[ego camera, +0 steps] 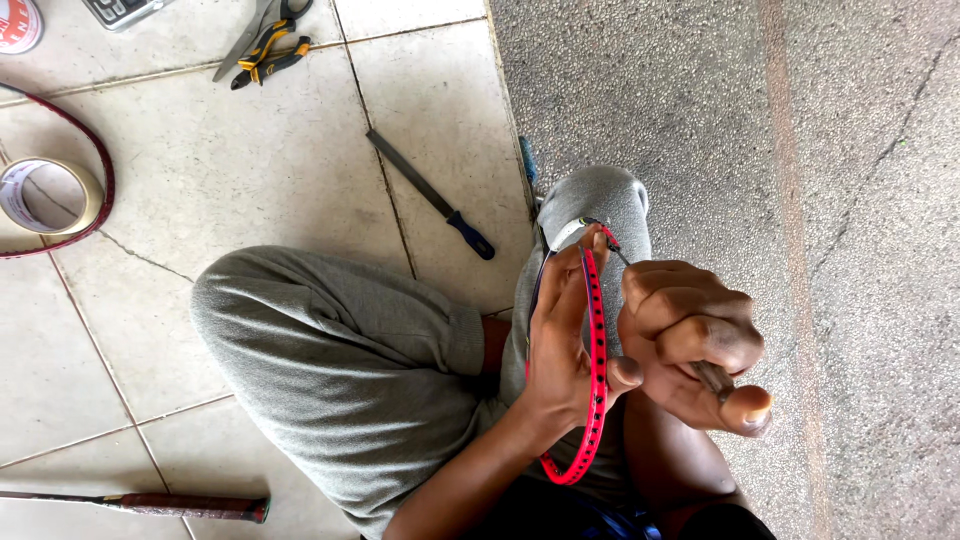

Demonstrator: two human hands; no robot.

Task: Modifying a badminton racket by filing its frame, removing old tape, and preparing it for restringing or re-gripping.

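The person sits cross-legged on a tiled floor (pixel 250 180), and the work in hand looks like threading or picking at the holes of a red racket frame (pixel 597 350), held edge-on above the lap, over the grey trousers (pixel 350 360); the left hand (pixel 560 340) grasps the frame, fingers laid flat along its inner side and the thumb pressed against its outer edge; the right hand (pixel 690 345) is clenched round a slim tool (pixel 712 376), perhaps an awl, whose thin tip (pixel 620 255) reaches the top of the frame near the left fingertips; the next move, as I judge it, calls for a steady frame and a fine aim of that tip into one small hole, with the left fingertips so close that a slip could prick them; around, on the tiles, a flat file with a blue handle (pixel 430 195) lies near the knee, pliers with yellow-black grips (pixel 268 50) and a metal blade beside them lie toward the far edge, a roll of tape (pixel 45 195) sits at the left edge within the curve of another red frame (pixel 100 170), and a racket handle (pixel 150 505) lies at the near left corner; nothing stands between the hands and the frame.
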